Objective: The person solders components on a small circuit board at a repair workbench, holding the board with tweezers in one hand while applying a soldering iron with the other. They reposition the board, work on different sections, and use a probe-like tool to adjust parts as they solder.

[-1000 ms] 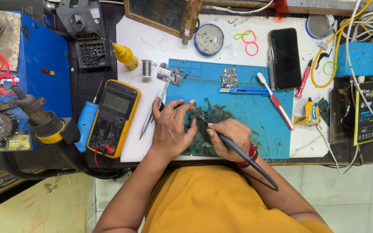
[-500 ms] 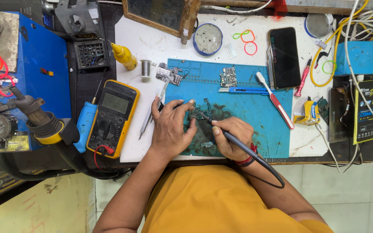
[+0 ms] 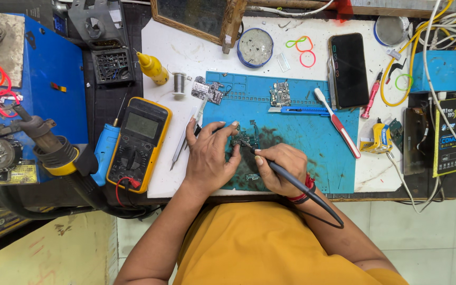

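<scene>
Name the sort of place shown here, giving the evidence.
Probably a phone or electronics repair bench: a yellow multimeter, a soldering iron worked over a small circuit board on a blue repair mat.

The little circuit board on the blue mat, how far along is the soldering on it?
Already laid out: the blue mat, multimeter and solder spool sit within reach. In hand: the left hand steadies the small circuit board while the right hand holds the soldering iron with its tip at the board. Left: two more boards lie untouched at the mat's top edge. Joint quality is too small to judge.
</scene>
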